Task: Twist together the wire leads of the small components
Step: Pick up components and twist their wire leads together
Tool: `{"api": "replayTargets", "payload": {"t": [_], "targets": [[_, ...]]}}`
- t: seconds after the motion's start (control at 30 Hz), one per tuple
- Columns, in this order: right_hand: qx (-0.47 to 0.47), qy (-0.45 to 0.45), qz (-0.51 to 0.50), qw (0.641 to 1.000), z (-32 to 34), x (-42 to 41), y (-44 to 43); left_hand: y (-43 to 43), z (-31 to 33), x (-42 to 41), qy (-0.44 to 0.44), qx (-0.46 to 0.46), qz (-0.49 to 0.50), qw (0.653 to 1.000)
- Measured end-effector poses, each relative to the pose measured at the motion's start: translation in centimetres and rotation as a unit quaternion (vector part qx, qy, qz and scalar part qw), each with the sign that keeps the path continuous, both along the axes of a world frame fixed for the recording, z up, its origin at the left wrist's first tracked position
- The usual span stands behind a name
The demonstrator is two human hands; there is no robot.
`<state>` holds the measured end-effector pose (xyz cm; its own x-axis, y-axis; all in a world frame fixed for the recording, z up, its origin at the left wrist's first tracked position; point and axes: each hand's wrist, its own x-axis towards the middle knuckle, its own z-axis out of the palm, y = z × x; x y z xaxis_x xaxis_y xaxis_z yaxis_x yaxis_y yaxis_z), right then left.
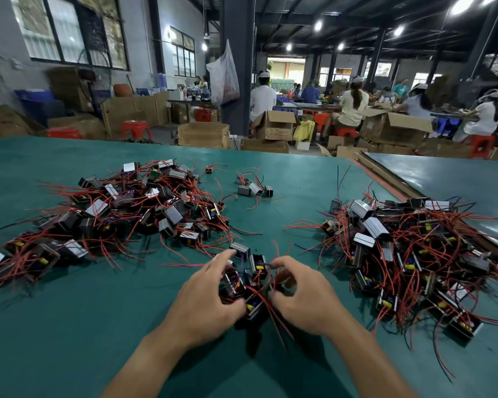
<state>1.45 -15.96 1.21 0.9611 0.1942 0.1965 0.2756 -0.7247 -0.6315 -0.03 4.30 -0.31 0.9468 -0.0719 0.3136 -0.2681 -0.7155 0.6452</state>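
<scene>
A wide table covered in teal-green matting (98, 326) carries a broad heap of small black box-shaped components with red wire leads (121, 214) on the left. A similar heap (408, 254) lies on the right, a few loose ones (253, 188) far centre, and a small cluster (258, 265) near centre.

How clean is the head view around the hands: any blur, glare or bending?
Head view: left hand and right hand slightly smeared, so the wire leads and small components they hold merge; glare whitens metal faces in the left pile; ceiling lamps blow out; the table edge bows.
</scene>
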Motion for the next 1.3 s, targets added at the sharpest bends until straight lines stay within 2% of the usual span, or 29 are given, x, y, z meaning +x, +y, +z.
{"api": "replayTargets", "payload": {"t": [0.1,0.17,0.3,0.5,0.63,0.67,0.73,0.83,0.93,1.0,1.13,1.23,1.3], "targets": [[-0.055,0.005,0.052,0.997,-0.3,-0.2,0.5,-0.8,-0.1,-0.5,0.022,0.067,-0.077,0.995],[-0.053,-0.015,0.035,0.998,-0.2,-0.3,0.7,-1.3,-0.3,-0.6,-0.011,0.094,-0.064,0.993],[-0.059,-0.007,-0.015,0.998,0.2,-0.1,0.0,-1.2,-0.4,-0.3,-0.032,0.084,-0.016,0.996],[-0.022,-0.014,-0.132,0.991,0.4,0.6,-1.1,0.4,-0.3,0.4,-0.004,0.068,0.117,0.991],[0.034,-0.036,-0.171,0.984,1.0,1.1,-1.9,2.6,0.3,1.0,0.053,0.11,0.246,0.962],[0.049,-0.04,-0.167,0.984,1.1,1.1,-1.7,2.8,0.4,1.0,0.048,0.127,0.262,0.955],[0.077,-0.051,-0.151,0.984,1.1,1.0,-1.3,2.6,0.8,0.9,-0.016,0.151,0.258,0.954],[0.072,-0.041,-0.12,0.989,1.0,0.9,-0.8,0.9,1.2,0.4,-0.101,0.173,0.157,0.967],[0.025,-0.004,-0.086,0.996,0.9,0.6,-0.6,-1.2,0.8,-0.4,-0.064,0.24,0.007,0.969],[-0.02,0.018,-0.037,0.999,0.9,0.3,-0.6,-1.7,0.2,-0.5,-0.04,0.27,-0.024,0.962],[-0.059,0.068,0.048,0.995,1.0,-0.2,-0.3,-0.6,0.0,0.2,-0.006,0.283,0.056,0.958],[-0.044,0.074,0.079,0.993,1.2,-0.2,-0.2,0.0,-0.1,0.3,0.046,0.284,0.135,0.948],[-0.023,0.08,0.1,0.991,1.4,-0.2,-0.3,0.1,0.0,0.4,0.045,0.272,0.174,0.945]]}}
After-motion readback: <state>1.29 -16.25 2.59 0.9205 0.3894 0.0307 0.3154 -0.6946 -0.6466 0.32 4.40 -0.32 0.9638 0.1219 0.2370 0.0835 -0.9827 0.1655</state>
